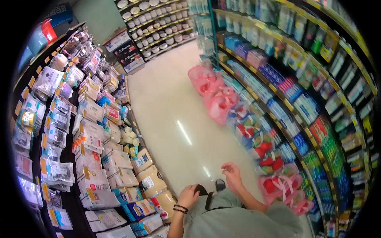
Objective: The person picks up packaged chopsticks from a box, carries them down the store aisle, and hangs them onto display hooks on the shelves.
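My left hand (188, 196), with dark beaded bracelets at the wrist, is at my waist at the bottom centre. Its fingers curl round the edge of a small black object (201, 190), whose kind I cannot make out. To the right, my right hand (231, 174) is raised in front of my body, its fingers loosely bent and apart, with nothing seen in them. A dark shoe (220, 184) shows on the floor between the hands.
Packaged goods hang on the left rack (91, 139). Boxes and bottles fill the right shelves (278, 95), with pink bundles (218, 103) along their foot. Bowls stand on the far shelves (158, 29), beside stacked cartons (126, 51). A pale floor (170, 103) runs between.
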`<state>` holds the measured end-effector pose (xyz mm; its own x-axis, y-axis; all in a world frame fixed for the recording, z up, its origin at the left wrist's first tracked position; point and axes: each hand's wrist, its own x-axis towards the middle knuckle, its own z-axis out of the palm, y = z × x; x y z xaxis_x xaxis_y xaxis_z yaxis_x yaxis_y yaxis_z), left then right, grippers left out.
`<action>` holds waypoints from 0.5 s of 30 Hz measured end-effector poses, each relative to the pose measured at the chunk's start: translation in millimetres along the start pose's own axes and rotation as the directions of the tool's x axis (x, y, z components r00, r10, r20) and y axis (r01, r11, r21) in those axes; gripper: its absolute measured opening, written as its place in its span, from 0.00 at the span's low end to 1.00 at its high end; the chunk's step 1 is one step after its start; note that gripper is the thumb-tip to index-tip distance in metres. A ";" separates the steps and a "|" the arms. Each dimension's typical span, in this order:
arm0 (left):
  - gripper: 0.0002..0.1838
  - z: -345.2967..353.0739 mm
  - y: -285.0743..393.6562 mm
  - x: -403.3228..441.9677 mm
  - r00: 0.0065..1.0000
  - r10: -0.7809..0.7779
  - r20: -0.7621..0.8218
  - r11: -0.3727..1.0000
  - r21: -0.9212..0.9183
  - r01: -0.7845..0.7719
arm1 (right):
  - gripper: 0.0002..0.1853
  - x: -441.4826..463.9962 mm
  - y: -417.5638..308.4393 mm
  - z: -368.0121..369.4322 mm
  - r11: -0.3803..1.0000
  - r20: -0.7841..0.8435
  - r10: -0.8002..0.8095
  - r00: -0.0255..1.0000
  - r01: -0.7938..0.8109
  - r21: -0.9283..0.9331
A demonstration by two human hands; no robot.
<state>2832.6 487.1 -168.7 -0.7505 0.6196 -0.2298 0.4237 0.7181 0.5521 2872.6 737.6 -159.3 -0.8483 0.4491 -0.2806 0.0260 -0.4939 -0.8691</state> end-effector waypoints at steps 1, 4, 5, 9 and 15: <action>0.23 -7.9 -11.1 16.6 1.000 -0.028 -0.007 0.999 -0.019 0.028 | 0.13 25.4 -3.8 16.6 0.999 -0.006 -0.016 1.000 0.015 -0.052; 0.22 -8.5 -59.1 61.4 0.998 -0.058 0.001 0.994 -0.095 0.058 | 0.14 84.1 -11.2 65.9 0.995 0.096 -0.056 0.994 0.064 -0.082; 0.22 -7.3 -77.1 78.3 0.999 -0.045 0.019 0.990 -0.130 0.047 | 0.15 105.3 -7.2 81.9 0.993 0.117 -0.045 0.992 0.057 -0.103; 0.23 -26.3 -147.2 152.4 0.994 -0.066 0.085 0.987 -0.140 0.077 | 0.13 193.2 1.3 147.2 0.981 0.171 -0.050 0.984 0.080 -0.175; 0.20 -114.5 -258.1 292.7 0.965 -0.260 0.024 0.961 -0.086 0.262 | 0.12 343.6 1.8 231.6 0.958 0.206 0.060 0.977 0.001 -0.286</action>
<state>2445.4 446.8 -286.7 -0.8225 0.4187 -0.3849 0.1678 0.8253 0.5392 2458.7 718.5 -162.9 -0.9360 0.2551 -0.2424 0.1752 -0.2595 -0.9497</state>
